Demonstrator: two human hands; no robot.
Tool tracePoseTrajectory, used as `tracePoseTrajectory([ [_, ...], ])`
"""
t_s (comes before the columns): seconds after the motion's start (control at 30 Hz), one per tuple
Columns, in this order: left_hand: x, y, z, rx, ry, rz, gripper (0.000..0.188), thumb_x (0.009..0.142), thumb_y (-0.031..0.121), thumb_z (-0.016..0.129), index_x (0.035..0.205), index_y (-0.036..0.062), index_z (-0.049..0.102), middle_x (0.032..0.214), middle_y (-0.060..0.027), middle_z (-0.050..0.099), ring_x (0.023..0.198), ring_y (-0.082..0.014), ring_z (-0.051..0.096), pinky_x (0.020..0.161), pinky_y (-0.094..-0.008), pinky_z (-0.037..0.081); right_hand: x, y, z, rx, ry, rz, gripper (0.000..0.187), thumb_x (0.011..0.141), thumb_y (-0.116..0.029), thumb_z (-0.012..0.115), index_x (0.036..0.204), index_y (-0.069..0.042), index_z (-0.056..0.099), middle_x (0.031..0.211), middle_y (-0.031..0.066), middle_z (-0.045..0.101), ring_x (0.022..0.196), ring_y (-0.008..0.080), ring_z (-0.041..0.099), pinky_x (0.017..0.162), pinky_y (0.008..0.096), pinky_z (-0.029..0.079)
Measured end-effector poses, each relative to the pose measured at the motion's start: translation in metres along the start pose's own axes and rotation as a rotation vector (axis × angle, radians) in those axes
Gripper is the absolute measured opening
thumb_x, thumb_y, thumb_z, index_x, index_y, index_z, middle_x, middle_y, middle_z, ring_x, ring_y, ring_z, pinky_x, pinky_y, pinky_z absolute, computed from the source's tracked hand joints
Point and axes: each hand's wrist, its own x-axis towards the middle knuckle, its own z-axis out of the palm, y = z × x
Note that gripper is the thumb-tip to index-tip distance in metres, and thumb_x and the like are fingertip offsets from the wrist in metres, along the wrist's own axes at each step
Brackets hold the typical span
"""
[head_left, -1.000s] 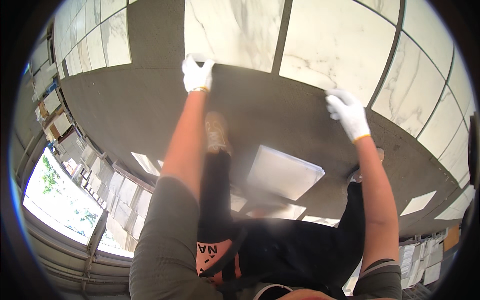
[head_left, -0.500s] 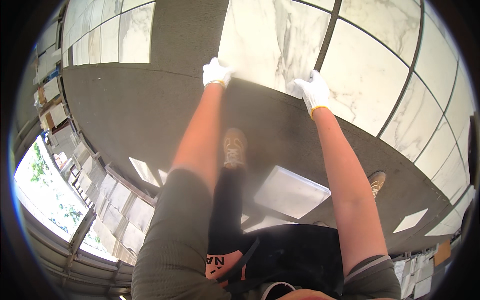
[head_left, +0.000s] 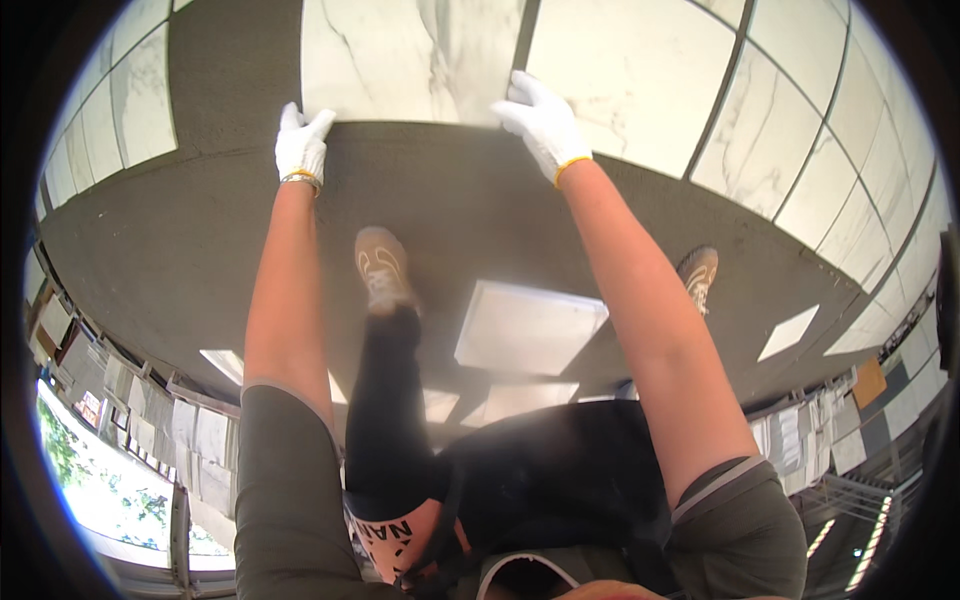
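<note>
A large white marble tile point(head_left: 400, 65) with grey veins lies flat on the dark grey floor, at the top middle of the head view. My left hand point(head_left: 300, 150), in a white knitted glove with a yellow cuff, is at its near left corner. The fingers there are apart, with the thumb side close to the tile's edge. At the near right corner, my right hand point(head_left: 543, 122), gloved the same way, spreads its thumb and fingers. Its thumb side meets or nearly meets the edge. A narrow dark gap separates this tile from the neighbouring marble tile point(head_left: 630, 70).
More veined tiles point(head_left: 755, 130) continue in rows to the right, and others point(head_left: 140, 100) lie at the far left. Behind my feet is a white slab point(head_left: 530, 328) on the dark floor point(head_left: 450, 190). My left shoe point(head_left: 382, 265) stands between my arms.
The view has swung, so tiles and hands sit higher and further left. My left hand's fingers have spread at the tile's corner. My right hand stays by the other corner.
</note>
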Motion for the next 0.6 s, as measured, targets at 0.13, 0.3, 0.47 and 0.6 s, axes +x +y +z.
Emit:
tracePoseTrajectory([
  [0.13, -0.084, -0.047, 0.018, -0.463, 0.140, -0.193, 0.061, 0.087, 0.012, 0.073, 0.139, -0.0056, 0.048, 0.122, -0.0189, 0.061, 0.098, -0.0232, 0.064, 0.081, -0.0323, 0.056, -0.060, 0.048, -0.069, 0.321, -0.083, 0.176, 0.050, 0.089, -0.020, 0.071, 0.130, 0.005, 0.058, 0.113, 0.0141, 0.068, 0.100, 0.0227, 0.067, 0.085, 0.0337, 0.056],
  [0.3, -0.209, -0.111, 0.073, 0.208, -0.554, -0.206, 0.027, 0.094, 0.019, 0.066, 0.114, 0.0023, 0.064, 0.088, -0.0074, 0.066, 0.074, -0.0209, 0.065, 0.065, -0.0322, 0.055, -0.163, 0.184, -0.171, 0.254, 0.424, 0.491, 0.033, 0.091, -0.011, 0.067, 0.122, -0.002, 0.063, 0.101, 0.0108, 0.070, 0.081, 0.0227, 0.068, 0.070, 0.0358, 0.057],
  [0.47, -0.299, -0.140, 0.123, 0.549, -1.025, -0.324, 0.051, 0.094, 0.046, 0.058, 0.101, -0.0036, 0.065, 0.082, -0.0151, 0.065, 0.079, -0.0260, 0.066, 0.067, -0.0378, 0.051, -0.272, 0.318, -0.193, -0.033, 0.669, 0.794, 0.045, 0.087, -0.021, 0.074, 0.125, -0.001, 0.062, 0.103, 0.0131, 0.068, 0.085, 0.0229, 0.061, 0.075, 0.0340, 0.047],
  [0.6, -0.345, -0.131, 0.153, 0.617, -0.699, -0.507, 0.079, 0.087, 0.059, 0.057, 0.121, -0.0126, 0.060, 0.117, -0.0268, 0.066, 0.111, -0.0317, 0.066, 0.084, -0.0379, 0.052, -0.304, 0.351, -0.158, 0.196, 0.595, 0.838, 0.064, 0.086, -0.037, 0.077, 0.129, 0.006, 0.058, 0.129, 0.0129, 0.063, 0.115, 0.0231, 0.059, 0.099, 0.0333, 0.044],
])
